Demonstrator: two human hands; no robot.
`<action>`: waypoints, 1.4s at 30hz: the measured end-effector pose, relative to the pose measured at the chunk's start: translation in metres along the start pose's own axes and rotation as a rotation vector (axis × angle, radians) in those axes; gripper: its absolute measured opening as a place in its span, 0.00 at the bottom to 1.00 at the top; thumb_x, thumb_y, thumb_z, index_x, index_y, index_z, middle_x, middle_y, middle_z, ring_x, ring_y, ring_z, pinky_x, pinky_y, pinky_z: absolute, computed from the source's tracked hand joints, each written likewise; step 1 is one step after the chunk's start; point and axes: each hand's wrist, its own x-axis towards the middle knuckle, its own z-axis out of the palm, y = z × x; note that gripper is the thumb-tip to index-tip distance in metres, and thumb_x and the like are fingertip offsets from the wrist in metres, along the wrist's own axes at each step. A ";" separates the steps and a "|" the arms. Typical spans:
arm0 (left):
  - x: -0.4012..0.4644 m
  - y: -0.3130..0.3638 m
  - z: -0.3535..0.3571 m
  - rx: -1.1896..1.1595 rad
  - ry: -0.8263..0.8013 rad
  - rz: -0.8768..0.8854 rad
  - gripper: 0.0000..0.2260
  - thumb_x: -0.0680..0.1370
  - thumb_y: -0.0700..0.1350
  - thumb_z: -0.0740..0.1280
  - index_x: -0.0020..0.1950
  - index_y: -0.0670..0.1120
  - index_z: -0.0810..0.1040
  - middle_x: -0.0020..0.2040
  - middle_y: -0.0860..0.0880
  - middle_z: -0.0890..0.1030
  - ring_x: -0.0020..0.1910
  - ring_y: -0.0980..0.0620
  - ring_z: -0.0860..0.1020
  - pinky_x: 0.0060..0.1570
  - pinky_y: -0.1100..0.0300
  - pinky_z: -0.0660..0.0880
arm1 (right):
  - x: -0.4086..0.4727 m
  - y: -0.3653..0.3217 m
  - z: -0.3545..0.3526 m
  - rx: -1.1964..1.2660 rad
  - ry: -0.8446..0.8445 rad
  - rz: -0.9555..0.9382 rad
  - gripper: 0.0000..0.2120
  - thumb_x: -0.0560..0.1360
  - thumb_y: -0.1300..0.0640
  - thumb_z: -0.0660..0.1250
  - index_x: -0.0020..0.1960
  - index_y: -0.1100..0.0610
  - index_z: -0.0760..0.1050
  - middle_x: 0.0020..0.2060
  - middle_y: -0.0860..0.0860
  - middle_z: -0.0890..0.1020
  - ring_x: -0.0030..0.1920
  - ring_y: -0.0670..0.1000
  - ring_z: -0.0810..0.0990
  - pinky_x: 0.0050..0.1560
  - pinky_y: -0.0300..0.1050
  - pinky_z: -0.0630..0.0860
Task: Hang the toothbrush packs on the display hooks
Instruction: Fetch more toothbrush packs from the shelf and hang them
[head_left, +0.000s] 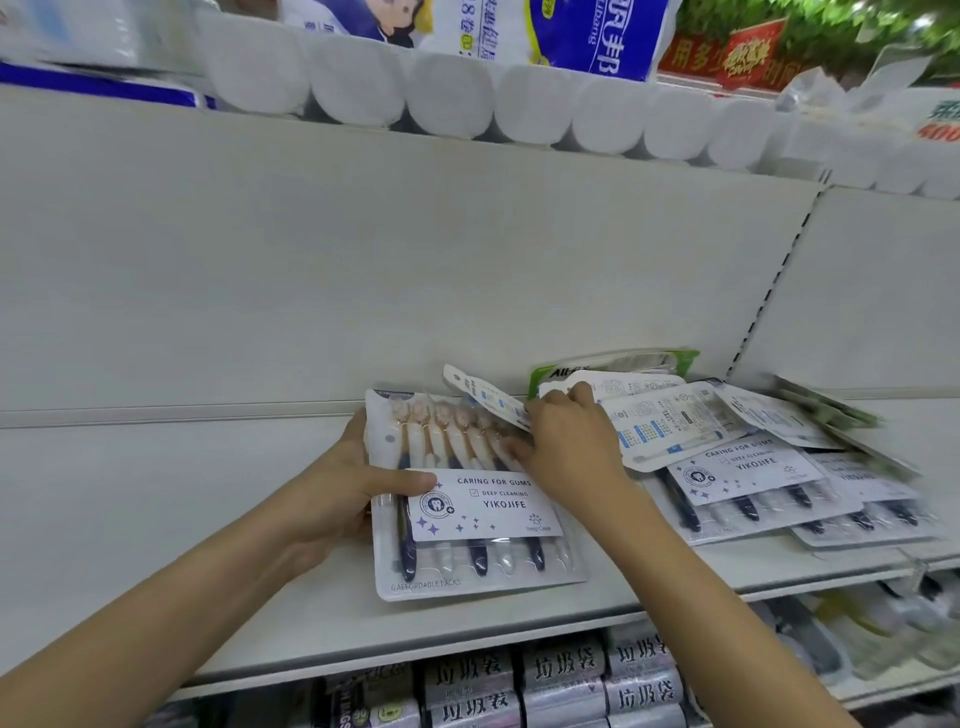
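head view, close, down onto shelf (467, 618)

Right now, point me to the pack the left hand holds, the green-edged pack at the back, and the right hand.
YIKOJIFE toothbrush pack (483, 506), head view, on its white label.
Green-edged pack (613, 364), head view, on its top edge.
Right hand (566, 441), head view, back of the hand.

A: Top shelf?
B: White paper rolls (447, 98) in a row, blue-printed bags (597, 36) above them.
A: Below the white shelf (156, 499)?
B: Grey packs, black characters (566, 675).
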 end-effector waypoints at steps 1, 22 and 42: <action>-0.002 0.000 -0.002 0.006 -0.004 0.002 0.29 0.73 0.33 0.72 0.67 0.57 0.71 0.56 0.48 0.85 0.53 0.45 0.84 0.55 0.44 0.80 | 0.002 -0.001 0.000 0.014 -0.007 0.009 0.17 0.77 0.43 0.65 0.51 0.57 0.78 0.49 0.54 0.81 0.56 0.59 0.71 0.46 0.50 0.65; -0.039 0.002 -0.086 0.016 0.224 0.202 0.23 0.73 0.36 0.73 0.65 0.51 0.76 0.52 0.45 0.86 0.49 0.43 0.85 0.47 0.47 0.82 | -0.008 -0.043 -0.039 1.108 0.252 0.114 0.02 0.80 0.56 0.66 0.51 0.53 0.78 0.45 0.53 0.85 0.47 0.53 0.85 0.45 0.55 0.84; -0.087 0.001 -0.206 0.014 0.446 0.383 0.22 0.73 0.37 0.74 0.64 0.53 0.78 0.54 0.45 0.85 0.51 0.43 0.85 0.52 0.45 0.81 | 0.005 -0.165 -0.041 1.508 0.020 0.030 0.10 0.76 0.61 0.71 0.57 0.54 0.80 0.47 0.49 0.87 0.46 0.51 0.87 0.40 0.42 0.83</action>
